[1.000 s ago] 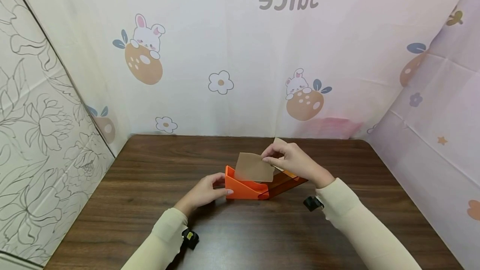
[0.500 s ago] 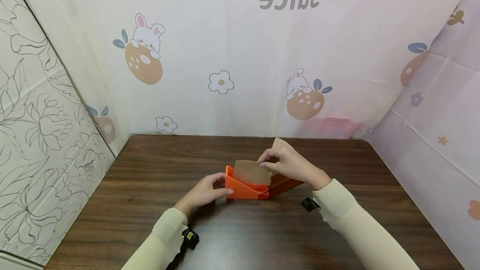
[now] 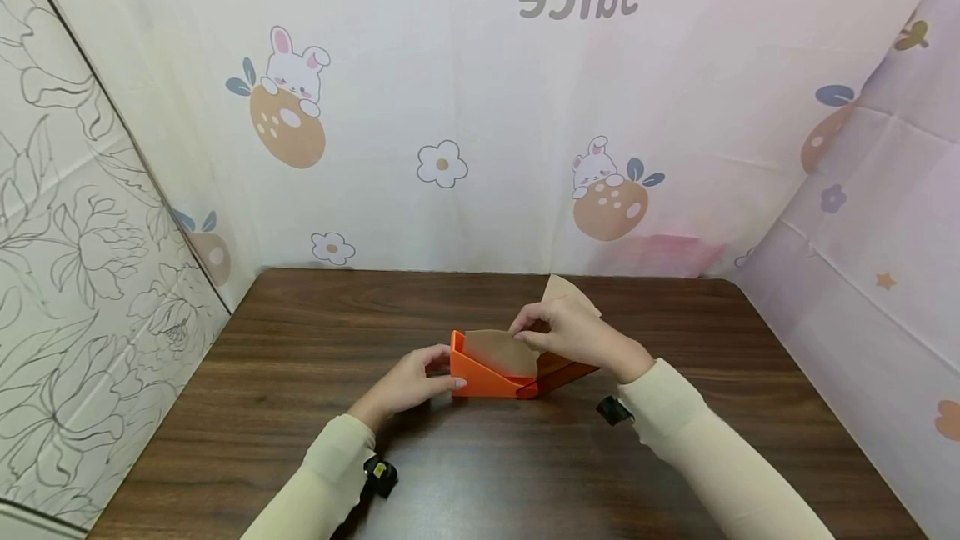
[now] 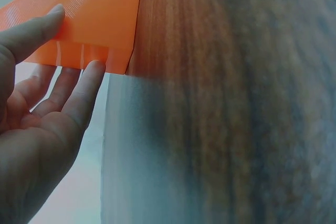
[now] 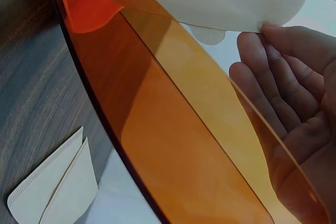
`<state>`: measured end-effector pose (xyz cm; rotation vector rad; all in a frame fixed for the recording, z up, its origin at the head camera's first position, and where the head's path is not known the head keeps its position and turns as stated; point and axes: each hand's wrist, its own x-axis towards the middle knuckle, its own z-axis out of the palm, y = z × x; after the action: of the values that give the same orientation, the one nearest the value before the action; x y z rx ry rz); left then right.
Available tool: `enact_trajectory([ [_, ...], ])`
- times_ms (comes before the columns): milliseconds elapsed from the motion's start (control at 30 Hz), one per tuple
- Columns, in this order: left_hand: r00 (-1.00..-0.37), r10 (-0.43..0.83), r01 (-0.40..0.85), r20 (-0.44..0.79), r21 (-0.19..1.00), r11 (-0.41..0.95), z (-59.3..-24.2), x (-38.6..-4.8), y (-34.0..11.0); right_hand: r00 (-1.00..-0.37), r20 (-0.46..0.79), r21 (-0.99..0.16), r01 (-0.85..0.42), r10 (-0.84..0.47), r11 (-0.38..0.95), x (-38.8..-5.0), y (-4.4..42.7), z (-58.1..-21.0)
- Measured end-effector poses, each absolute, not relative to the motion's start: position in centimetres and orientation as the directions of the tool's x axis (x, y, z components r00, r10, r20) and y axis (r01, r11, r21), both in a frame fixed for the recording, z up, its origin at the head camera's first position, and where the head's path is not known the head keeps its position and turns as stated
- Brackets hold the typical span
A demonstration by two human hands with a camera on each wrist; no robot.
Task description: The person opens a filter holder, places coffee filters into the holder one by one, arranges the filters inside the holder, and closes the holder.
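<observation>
An orange box with a sloping top stands on the table, its see-through amber lid swung open to the right. My left hand holds the box's left end; in the left wrist view the thumb lies on one face and the fingertips touch the adjoining end wall. A tan paper coffee filter with a crimped edge sits partly inside the box, its lower part hidden. My right hand pinches the filter's upper right edge between thumb and fingertips, above the lid.
More paper filters lie overlapping beyond the lid in the right wrist view. From the head, a tan paper edge shows behind my right hand. The dark wooden table meets a printed cloth backdrop at its far edge.
My right hand has moved left and slightly down with the coffee filter, which now sits deeper in the box. My left hand and the box look unmoved.
</observation>
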<state>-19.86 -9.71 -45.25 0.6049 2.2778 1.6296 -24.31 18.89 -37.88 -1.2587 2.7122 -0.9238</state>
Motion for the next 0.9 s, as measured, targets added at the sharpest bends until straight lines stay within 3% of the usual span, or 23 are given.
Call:
enact_trajectory([
  [267,-0.876,0.483,0.176,0.011,0.938,0.298,-47.8,-21.1,-10.0,-0.687,0.170,-0.518,-0.672,-0.707,0.529,-24.0,18.2,-38.1],
  [900,-0.872,0.489,0.181,0.015,0.939,0.294,-47.7,-21.1,-10.0,-0.713,0.055,-0.531,-0.614,-0.699,0.585,-23.8,17.0,-39.1],
])
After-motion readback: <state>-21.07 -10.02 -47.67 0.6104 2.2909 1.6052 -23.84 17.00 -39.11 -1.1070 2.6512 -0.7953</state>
